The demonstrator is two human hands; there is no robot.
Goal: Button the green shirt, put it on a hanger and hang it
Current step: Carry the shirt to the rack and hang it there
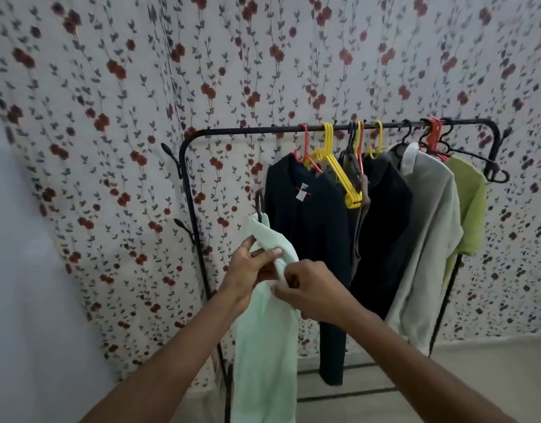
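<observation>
A pale mint-green shirt (263,346) hangs down in front of me at centre-bottom, on a dark hanger whose hook (258,203) sticks up above the collar. My left hand (250,270) pinches the shirt's front edge just below the collar. My right hand (311,288) grips the same edge slightly lower, fingertips almost touching the left ones. The hanger hook is below and left of the rack's top bar (263,129), not on it. Any buttons are hidden by my fingers.
A black clothes rack (494,138) stands against a floral curtain (110,117). On it hang dark garments (305,233), a grey shirt (427,239), a lime-green top (470,209) and several yellow, red and black spare hangers (336,166). The bar's left stretch is bare.
</observation>
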